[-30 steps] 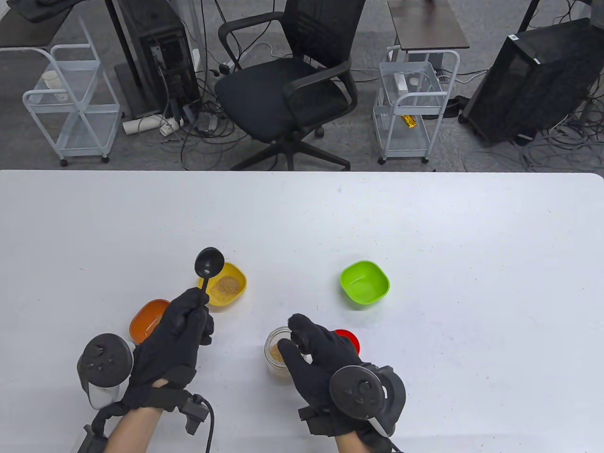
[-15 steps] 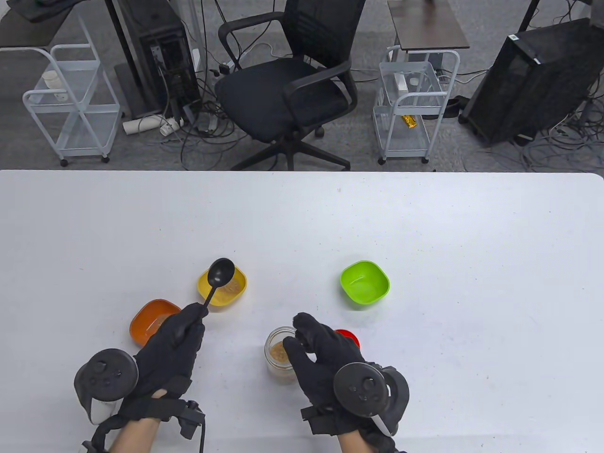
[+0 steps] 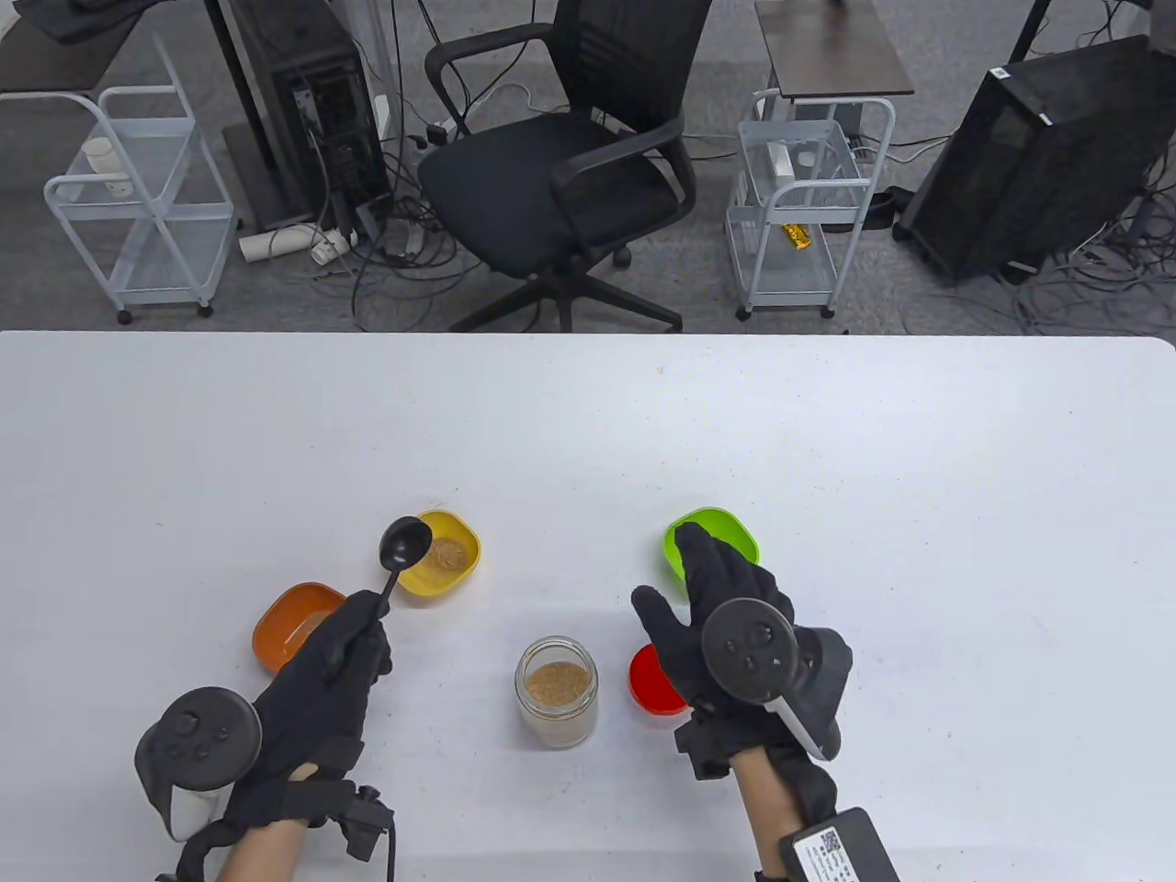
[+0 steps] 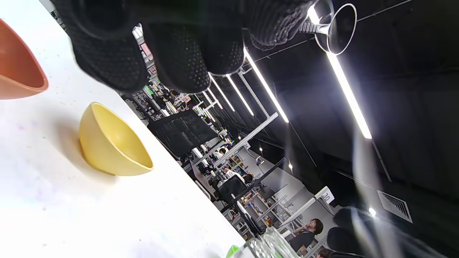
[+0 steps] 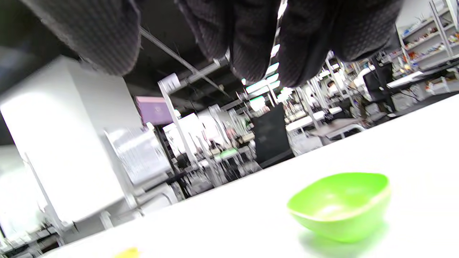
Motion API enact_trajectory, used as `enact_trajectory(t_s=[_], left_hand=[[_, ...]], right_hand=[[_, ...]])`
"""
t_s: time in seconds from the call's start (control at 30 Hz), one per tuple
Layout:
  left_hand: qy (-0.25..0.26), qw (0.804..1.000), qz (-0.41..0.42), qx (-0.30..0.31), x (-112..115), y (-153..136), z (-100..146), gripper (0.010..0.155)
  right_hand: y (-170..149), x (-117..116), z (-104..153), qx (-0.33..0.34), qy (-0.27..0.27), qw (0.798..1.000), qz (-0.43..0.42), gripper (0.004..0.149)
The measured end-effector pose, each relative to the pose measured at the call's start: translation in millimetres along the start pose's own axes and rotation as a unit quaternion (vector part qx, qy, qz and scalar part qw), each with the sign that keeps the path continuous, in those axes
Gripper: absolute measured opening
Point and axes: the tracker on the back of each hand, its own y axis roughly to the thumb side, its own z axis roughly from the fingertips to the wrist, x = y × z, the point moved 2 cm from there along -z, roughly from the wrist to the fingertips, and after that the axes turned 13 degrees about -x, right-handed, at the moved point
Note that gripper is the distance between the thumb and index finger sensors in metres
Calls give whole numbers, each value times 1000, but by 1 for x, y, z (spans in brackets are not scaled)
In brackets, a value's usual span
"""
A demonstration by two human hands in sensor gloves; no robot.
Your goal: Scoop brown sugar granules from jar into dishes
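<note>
The glass jar (image 3: 556, 692) of brown sugar stands open near the table's front, untouched. My left hand (image 3: 331, 666) grips the handle of a black spoon (image 3: 402, 548); its bowl hangs over the left rim of the yellow dish (image 3: 448, 554), which holds some sugar. In the left wrist view the yellow dish (image 4: 111, 143) and orange dish (image 4: 18, 71) sit below my fingers. My right hand (image 3: 707, 606) is open and empty, fingers reaching over the near edge of the green dish (image 3: 726, 531). The green dish (image 5: 340, 204) looks empty in the right wrist view.
An orange dish (image 3: 292, 623) sits left of my left hand. The jar's red lid (image 3: 650, 682) lies right of the jar, partly under my right hand. The white table (image 3: 827, 432) stretches back to an office chair (image 3: 560, 175) and carts.
My right hand let go of the jar and moved right and away, over the green dish. My left hand drew back slightly and swung the spoon's bowl to the yellow dish's left rim.
</note>
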Motion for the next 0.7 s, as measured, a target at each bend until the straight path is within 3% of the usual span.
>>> enact_trajectory(t_s=[0.37,0.7], left_hand=[[31,999,-34,6,-1,-1,3,46],[28,999,-46,3,1,-2,3,46]], right_hand=[[-18,-56,-66,-80,95,984,131,107],[-36,-94,-98,-135,182,956,188,123]])
